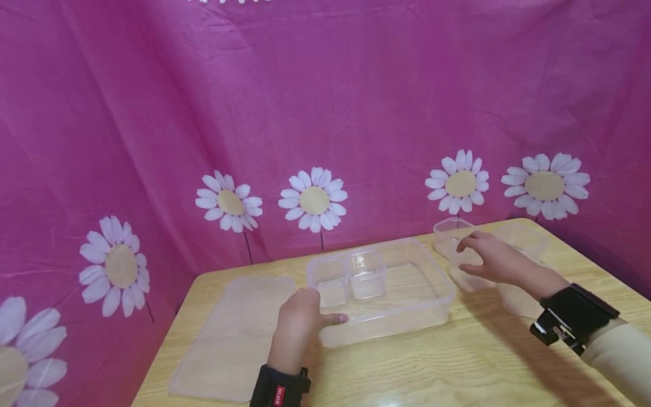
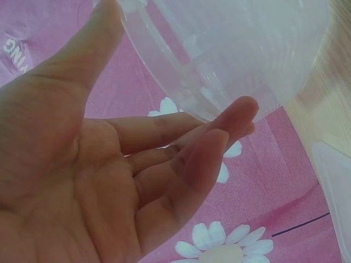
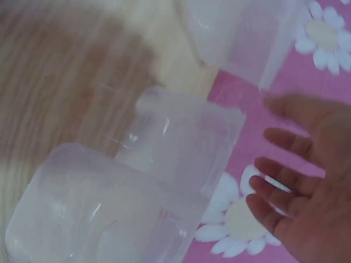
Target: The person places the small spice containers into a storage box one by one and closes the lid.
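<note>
My left hand [image 1: 300, 316] is at the near left corner of a large clear plastic container [image 1: 386, 325]. Its thumb lies along the front wall and its fingers grip the left side; in the left wrist view the fingers [image 2: 164, 131] reach to the container's edge. Two small clear square boxes [image 1: 366, 277] sit side by side in the container's left part. On the right, my right hand [image 1: 490, 257] hovers over several more small clear boxes [image 3: 181, 131], fingers spread and slightly bent, nothing between them. The hand partly hides those boxes.
A flat translucent lid [image 1: 234, 339] lies on the wooden table [image 1: 407, 373], left of the container. Behind the table hangs a pink curtain [image 1: 376, 113] printed with white daisies. Black straps [image 1: 577, 316] are round both wrists.
</note>
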`<move>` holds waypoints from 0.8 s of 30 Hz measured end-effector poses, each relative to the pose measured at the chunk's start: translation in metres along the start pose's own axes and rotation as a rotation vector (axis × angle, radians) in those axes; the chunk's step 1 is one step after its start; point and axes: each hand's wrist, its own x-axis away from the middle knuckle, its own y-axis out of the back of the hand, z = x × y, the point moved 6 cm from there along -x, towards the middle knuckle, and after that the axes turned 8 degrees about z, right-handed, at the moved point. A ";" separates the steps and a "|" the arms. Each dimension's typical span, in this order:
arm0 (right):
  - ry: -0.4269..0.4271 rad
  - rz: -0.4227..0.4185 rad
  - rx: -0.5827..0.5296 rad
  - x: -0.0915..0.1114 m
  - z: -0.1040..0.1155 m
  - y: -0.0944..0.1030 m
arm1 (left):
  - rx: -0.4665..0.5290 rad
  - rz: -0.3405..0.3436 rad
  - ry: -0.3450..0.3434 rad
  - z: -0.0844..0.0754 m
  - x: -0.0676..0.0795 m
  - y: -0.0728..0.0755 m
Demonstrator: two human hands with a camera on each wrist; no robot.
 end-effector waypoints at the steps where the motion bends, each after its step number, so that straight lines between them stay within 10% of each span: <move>1: -0.017 0.005 -0.022 -0.001 -0.004 0.001 | -0.002 -0.002 0.001 0.000 0.000 0.000; 11: -0.181 0.222 -0.144 0.002 -0.042 -0.014 | -0.010 0.002 -0.008 -0.001 0.000 -0.001; 24: -0.203 0.190 -0.117 0.000 -0.038 -0.015 | -0.018 -0.001 0.011 -0.001 0.000 -0.002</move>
